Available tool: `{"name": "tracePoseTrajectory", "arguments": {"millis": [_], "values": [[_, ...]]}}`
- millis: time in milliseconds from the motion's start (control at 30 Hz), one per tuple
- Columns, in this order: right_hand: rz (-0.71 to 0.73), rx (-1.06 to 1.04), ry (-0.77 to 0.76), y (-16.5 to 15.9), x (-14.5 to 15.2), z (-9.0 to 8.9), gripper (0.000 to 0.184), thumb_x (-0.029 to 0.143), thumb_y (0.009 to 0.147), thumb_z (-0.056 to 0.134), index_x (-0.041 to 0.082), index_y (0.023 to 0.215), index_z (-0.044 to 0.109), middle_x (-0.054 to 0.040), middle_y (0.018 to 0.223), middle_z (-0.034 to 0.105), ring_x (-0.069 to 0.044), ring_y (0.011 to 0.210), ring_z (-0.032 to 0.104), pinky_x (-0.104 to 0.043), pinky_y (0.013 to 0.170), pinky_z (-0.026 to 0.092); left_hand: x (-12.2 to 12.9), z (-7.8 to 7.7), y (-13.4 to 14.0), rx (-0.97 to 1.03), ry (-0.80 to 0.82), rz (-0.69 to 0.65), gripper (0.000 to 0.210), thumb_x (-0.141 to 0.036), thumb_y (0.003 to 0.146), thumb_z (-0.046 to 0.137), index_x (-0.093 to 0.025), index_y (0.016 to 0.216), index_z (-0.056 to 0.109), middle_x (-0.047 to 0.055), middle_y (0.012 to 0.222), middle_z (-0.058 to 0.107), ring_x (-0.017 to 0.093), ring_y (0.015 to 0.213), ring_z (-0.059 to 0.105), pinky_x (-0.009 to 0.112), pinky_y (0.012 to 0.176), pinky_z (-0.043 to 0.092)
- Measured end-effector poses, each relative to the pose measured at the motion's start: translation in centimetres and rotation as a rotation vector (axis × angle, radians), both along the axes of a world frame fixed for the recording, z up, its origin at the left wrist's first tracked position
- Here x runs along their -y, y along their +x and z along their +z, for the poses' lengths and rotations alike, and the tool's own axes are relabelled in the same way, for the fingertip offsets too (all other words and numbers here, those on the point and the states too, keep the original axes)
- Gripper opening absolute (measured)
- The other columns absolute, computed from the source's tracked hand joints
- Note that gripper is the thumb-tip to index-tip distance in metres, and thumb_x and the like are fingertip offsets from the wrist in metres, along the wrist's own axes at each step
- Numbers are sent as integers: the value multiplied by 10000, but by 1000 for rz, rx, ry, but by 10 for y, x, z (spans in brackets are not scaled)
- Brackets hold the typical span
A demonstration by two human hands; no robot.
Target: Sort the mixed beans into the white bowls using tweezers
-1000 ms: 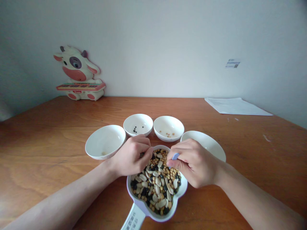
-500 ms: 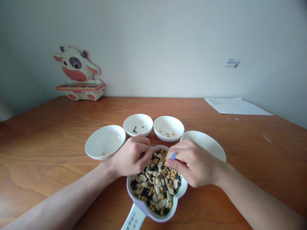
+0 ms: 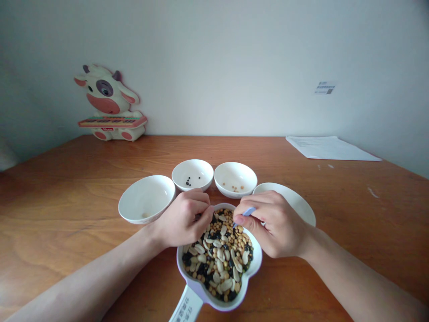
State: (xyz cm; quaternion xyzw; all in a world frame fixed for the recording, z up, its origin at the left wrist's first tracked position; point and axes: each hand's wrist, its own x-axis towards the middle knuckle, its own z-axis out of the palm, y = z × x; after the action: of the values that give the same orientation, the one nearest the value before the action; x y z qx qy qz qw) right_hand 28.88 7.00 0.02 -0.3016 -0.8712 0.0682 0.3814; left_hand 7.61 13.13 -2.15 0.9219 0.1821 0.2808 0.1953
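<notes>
Right hand [image 3: 268,223] pinches a slim lilac tool [image 3: 248,211]; left hand [image 3: 189,217] curls, contents untellable. 2 round white bowls [image 3: 198,170] hold few beans [image 3: 187,183]; most remain in the lilac lobed pan [image 3: 225,307].

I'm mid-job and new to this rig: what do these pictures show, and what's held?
No machine here: these are a person's bare hands, and every picture comes from one camera on their head, facing forward and down. The right hand pinches a blue tool over a pan of beans and peanuts. The left hand curls over the pan's left side; whether it holds anything is hidden. Beyond, four white bowls stand on the table. Farther back are a toy cow and papers.
</notes>
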Motion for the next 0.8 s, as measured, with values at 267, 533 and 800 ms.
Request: {"name": "tracePoseTrajectory", "arguments": {"millis": [267,533,800], "values": [[10,139,-123,0,-2,-4,303,160,929,481,127,657,609,-25,586,570,-121,525,472,-266,504,337,1,1,0,-3,-6,15,383,-134,936,426,-142,560,499,51,636,575,144,654,516,301,630,408],[21,121,-118,2,0,-3,333,173,906,474,153,578,532,-9,527,513,-115,489,423,-269,493,311,2,2,1,-1,4,28,405,-155,945,408,-144,555,521,57,633,585,144,637,531,296,612,419],[-28,81,-76,1,0,-3,312,158,924,474,139,636,592,-45,606,615,-128,544,514,-262,523,352,1,3,1,3,23,6,386,-127,928,412,-153,556,514,52,618,574,148,640,522,295,607,413]]}}
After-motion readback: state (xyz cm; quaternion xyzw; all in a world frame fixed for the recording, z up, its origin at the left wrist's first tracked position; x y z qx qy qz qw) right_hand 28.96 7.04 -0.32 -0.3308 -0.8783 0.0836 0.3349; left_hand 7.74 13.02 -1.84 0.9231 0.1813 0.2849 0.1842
